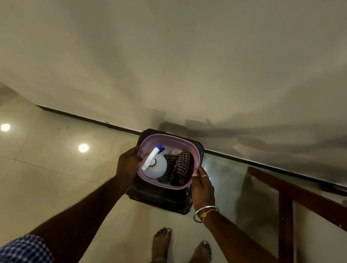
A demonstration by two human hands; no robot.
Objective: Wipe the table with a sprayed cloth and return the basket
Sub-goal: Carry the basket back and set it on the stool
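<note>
A pink plastic basket [192, 150] sits over a dark square stool [158, 199] by the wall. Inside it stand a white spray bottle [158, 165] with a blue-tipped nozzle and a folded checked cloth [179, 166]. My left hand [128, 161] grips the basket's left rim. My right hand [202, 186], with a ring and bangles, grips its right rim. Whether the basket rests on the stool or hangs just above it is unclear.
A brown wooden table frame with a glass top [298, 192] stands at the right. A plain wall [179, 53] rises behind the stool, with a dark skirting line. My bare feet [182, 247] are on the glossy tiled floor [37, 178].
</note>
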